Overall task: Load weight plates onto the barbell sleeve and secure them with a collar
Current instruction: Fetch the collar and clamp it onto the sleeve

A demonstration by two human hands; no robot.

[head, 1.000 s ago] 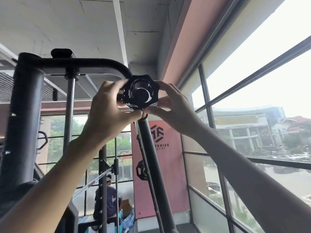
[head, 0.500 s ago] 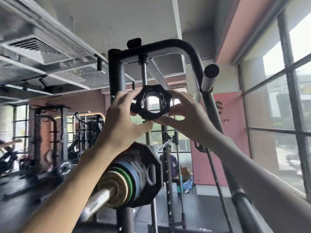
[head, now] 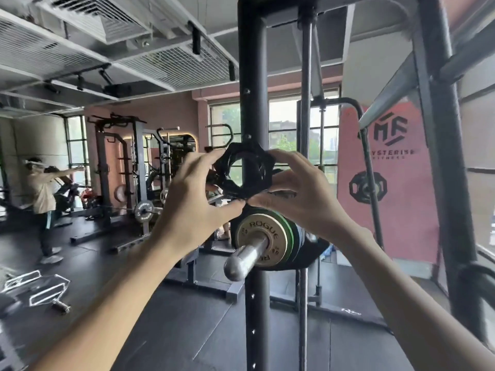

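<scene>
I hold a black ring-shaped collar (head: pixel 227 167) with lobed edges in both hands at the frame's centre. My left hand (head: pixel 191 202) grips its left side and my right hand (head: pixel 302 194) grips its right side. Just below the collar, the chrome barbell sleeve (head: pixel 245 258) points toward me. On it sit a small gold Rogue plate (head: pixel 263 228), a thin green plate (head: pixel 290 231) and larger dark plates (head: pixel 316 253) behind. The collar is above the sleeve's end, apart from it.
A black rack upright (head: pixel 253 76) stands straight behind the collar and sleeve. A chrome guide rod (head: pixel 305 89) runs beside it. A person (head: pixel 42 194) stands at far left. A hex bar (head: pixel 40 290) lies on the floor at left. Other racks fill the back.
My view swung down and left from a stored bar's end to the loaded barbell sleeve. Both hands carried the collar down with it, to just above the sleeve's end.
</scene>
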